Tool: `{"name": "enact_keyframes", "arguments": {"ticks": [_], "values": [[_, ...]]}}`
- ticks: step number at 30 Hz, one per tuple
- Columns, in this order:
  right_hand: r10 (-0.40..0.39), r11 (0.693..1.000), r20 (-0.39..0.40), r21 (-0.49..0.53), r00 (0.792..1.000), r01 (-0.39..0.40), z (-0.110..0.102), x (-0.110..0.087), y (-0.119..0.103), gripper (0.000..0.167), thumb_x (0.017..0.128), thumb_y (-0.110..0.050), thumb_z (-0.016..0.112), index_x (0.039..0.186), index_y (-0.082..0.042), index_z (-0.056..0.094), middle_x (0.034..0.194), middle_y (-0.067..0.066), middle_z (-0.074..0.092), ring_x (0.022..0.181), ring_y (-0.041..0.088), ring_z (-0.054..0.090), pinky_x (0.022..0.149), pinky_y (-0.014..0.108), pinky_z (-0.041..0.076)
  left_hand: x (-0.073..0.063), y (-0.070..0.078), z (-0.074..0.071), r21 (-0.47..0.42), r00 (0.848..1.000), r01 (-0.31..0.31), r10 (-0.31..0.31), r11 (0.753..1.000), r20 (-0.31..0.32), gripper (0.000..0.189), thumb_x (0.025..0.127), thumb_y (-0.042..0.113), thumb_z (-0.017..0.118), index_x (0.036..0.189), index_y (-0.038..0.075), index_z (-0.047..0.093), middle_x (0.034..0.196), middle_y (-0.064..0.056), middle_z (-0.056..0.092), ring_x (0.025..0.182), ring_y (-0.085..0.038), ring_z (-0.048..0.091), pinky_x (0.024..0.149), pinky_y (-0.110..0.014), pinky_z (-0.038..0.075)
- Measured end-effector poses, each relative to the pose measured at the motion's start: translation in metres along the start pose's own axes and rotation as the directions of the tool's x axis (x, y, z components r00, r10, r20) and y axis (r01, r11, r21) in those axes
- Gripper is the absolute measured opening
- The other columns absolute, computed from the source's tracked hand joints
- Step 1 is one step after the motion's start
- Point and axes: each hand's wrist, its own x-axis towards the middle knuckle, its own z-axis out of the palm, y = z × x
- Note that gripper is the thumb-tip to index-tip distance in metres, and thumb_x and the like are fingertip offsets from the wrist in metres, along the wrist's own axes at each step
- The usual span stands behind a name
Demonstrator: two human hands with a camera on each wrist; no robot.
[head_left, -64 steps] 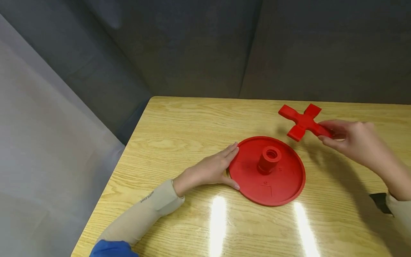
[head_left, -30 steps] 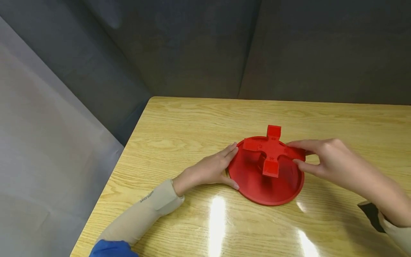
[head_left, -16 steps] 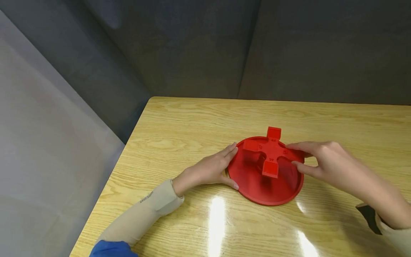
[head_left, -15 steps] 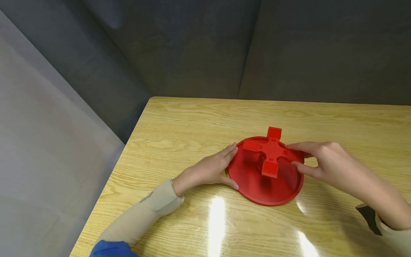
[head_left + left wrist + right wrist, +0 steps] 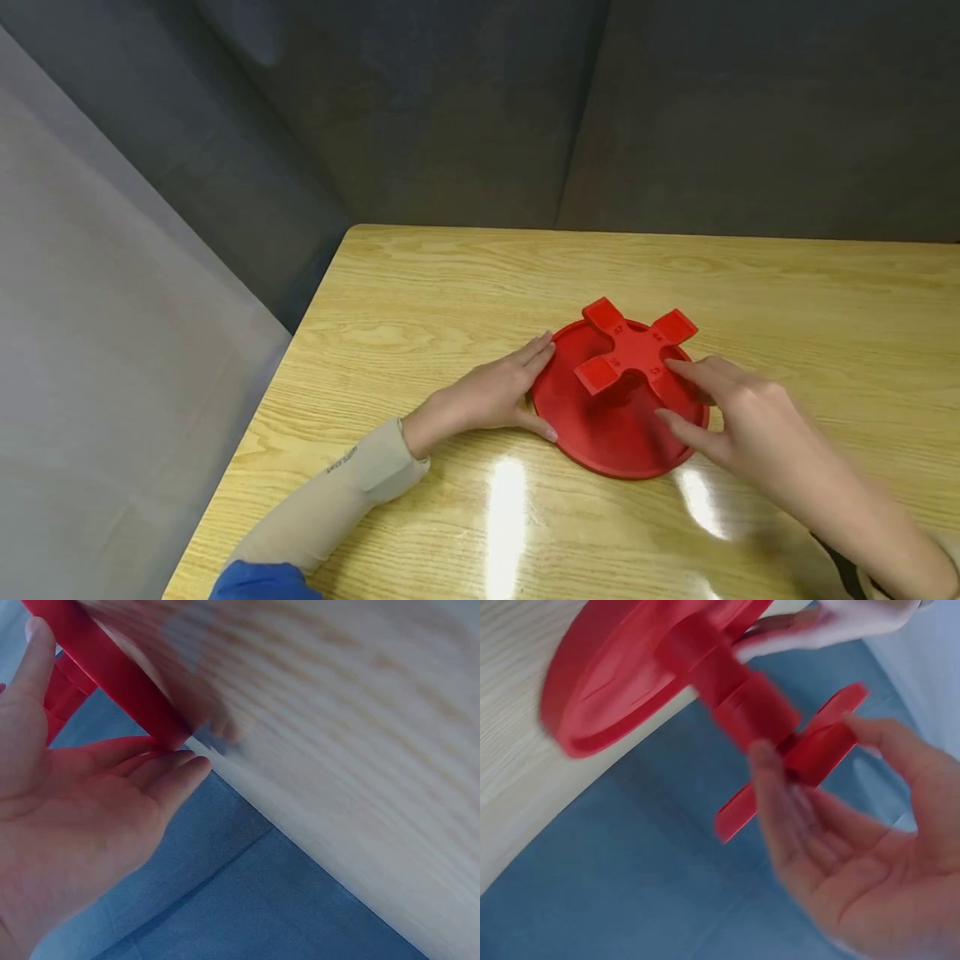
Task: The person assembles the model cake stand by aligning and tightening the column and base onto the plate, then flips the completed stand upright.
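Note:
A round red dish [image 5: 600, 450] with a raised rim lies flat on the table. From its middle rises a red post [image 5: 705, 664], visible in the right wrist view. On top of that post sits a red cross-shaped piece [image 5: 637, 348] with small raised marks on its arms. My right hand [image 5: 753, 421] has thumb and fingers on either side of the cross's lower-right arm, partly covering it. At the dish's left edge, my left hand [image 5: 498, 392] rests with straight fingers and thumb spread along the rim [image 5: 142, 694].
The wooden table [image 5: 420, 300] ends at the back against a dark fabric wall [image 5: 465, 117]. A pale grey panel [image 5: 112, 358] stands to the left, beyond the table's left edge.
My right hand brought the cross-shaped piece from the right onto the post, then turned it clockwise as seen from above. The left hand and the dish stayed in place.

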Motion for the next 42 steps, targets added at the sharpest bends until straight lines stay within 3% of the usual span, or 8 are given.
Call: {"name": "enact_keyframes", "arguments": {"ticks": [4, 12, 16, 20, 24, 30, 34, 42], "values": [[0.072, 0.997, -0.001, -0.041, 0.997, -0.072, 0.004, -0.002, -0.019, 0.052, 0.072, -0.014, 0.083, 0.115, 0.009, 0.064, 0.095, 0.017, 0.066, 0.060, 0.016, 0.058, 0.045, 0.031, 0.051, 0.000, -0.001, 0.000, 0.000, 1.000, 0.002, -0.002, 1.000, 0.002, 0.116, 0.077, 0.058, 0.075, 0.155, -0.002, 0.014, 0.163, -0.014, 0.005, 0.148, -0.020, 0.012, 0.114, -0.026, 0.023], [0.122, 0.991, -0.013, -0.054, 0.992, -0.123, 0.008, -0.005, -0.029, 0.054, 0.072, -0.017, 0.083, 0.114, 0.009, 0.063, 0.100, 0.022, 0.066, 0.066, 0.030, 0.065, 0.048, 0.043, 0.054, 0.001, 0.000, 0.000, -0.007, 1.000, -0.001, 0.001, 1.000, 0.004, 0.115, 0.077, 0.058, 0.075, 0.155, -0.003, 0.015, 0.163, -0.014, 0.006, 0.149, -0.021, 0.011, 0.115, -0.026, 0.022], [0.129, 0.990, -0.008, -0.056, 0.992, -0.130, 0.006, -0.006, -0.027, 0.060, 0.074, -0.028, 0.084, 0.116, 0.009, 0.064, 0.104, 0.025, 0.067, 0.065, 0.029, 0.064, 0.048, 0.039, 0.054, 0.001, 0.000, 0.000, 0.000, 1.000, -0.005, 0.005, 1.000, 0.001, 0.115, 0.077, 0.058, 0.076, 0.154, -0.003, 0.015, 0.163, -0.014, 0.006, 0.149, -0.021, 0.012, 0.115, -0.026, 0.022], [0.134, 0.989, -0.031, -0.054, 0.990, -0.136, -0.005, -0.008, -0.017, 0.061, 0.073, -0.039, 0.085, 0.110, 0.006, 0.068, 0.093, 0.019, 0.070, 0.059, 0.022, 0.061, 0.044, 0.032, 0.050, 0.001, 0.001, 0.000, 0.002, 1.000, -0.009, 0.009, 1.000, -0.001, 0.115, 0.078, 0.058, 0.075, 0.154, -0.003, 0.014, 0.163, -0.014, 0.005, 0.149, -0.020, 0.011, 0.115, -0.025, 0.022], [0.163, 0.984, -0.025, -0.067, 0.986, -0.164, -0.019, -0.010, 0.000, 0.051, 0.073, -0.035, 0.086, 0.102, 0.004, 0.071, 0.086, 0.015, 0.071, 0.063, 0.027, 0.066, 0.047, 0.040, 0.053, 0.000, 0.000, 0.000, -0.003, 1.000, -0.004, 0.004, 1.000, -0.001, 0.116, 0.078, 0.058, 0.075, 0.155, -0.002, 0.014, 0.163, -0.013, 0.005, 0.149, -0.020, 0.011, 0.115, -0.025, 0.022], [0.191, 0.980, 0.076, -0.080, 0.979, -0.185, -0.023, -0.003, 0.033, 0.052, 0.075, -0.021, 0.085, 0.113, 0.008, 0.066, 0.100, 0.024, 0.069, 0.073, 0.035, 0.068, 0.057, 0.050, 0.056, 0.000, -0.001, 0.001, -0.009, 1.000, 0.009, -0.009, 1.000, 0.005, 0.116, 0.077, 0.059, 0.074, 0.155, -0.001, 0.013, 0.164, -0.010, 0.003, 0.148, -0.018, 0.011, 0.114, -0.025, 0.024], [0.114, 0.993, 0.143, 0.016, 0.983, -0.117, -0.018, 0.011, 0.049, 0.065, 0.074, -0.015, 0.086, 0.130, 0.004, 0.058, 0.120, 0.023, 0.064, 0.088, 0.039, 0.068, 0.067, 0.053, 0.057, 0.000, -0.002, 0.001, -0.013, 1.000, 0.009, -0.009, 1.000, 0.005, 0.116, 0.077, 0.059, 0.074, 0.155, 0.000, 0.013, 0.164, -0.010, 0.003, 0.148, -0.018, 0.011, 0.114, -0.025, 0.024], [-0.010, 0.994, 0.189, 0.107, 0.982, -0.010, -0.011, 0.028, 0.062, 0.051, 0.072, -0.008, 0.087, 0.121, -0.012, 0.070, 0.107, 0.001, 0.072, 0.094, 0.020, 0.069, 0.078, 0.008, 0.047, 0.000, -0.001, 0.002, -0.008, 1.000, -0.008, 0.008, 1.000, -0.005, 0.115, 0.078, 0.059, 0.074, 0.155, -0.002, 0.014, 0.163, -0.013, 0.005, 0.148, -0.019, 0.011, 0.115, -0.025, 0.021]]}}
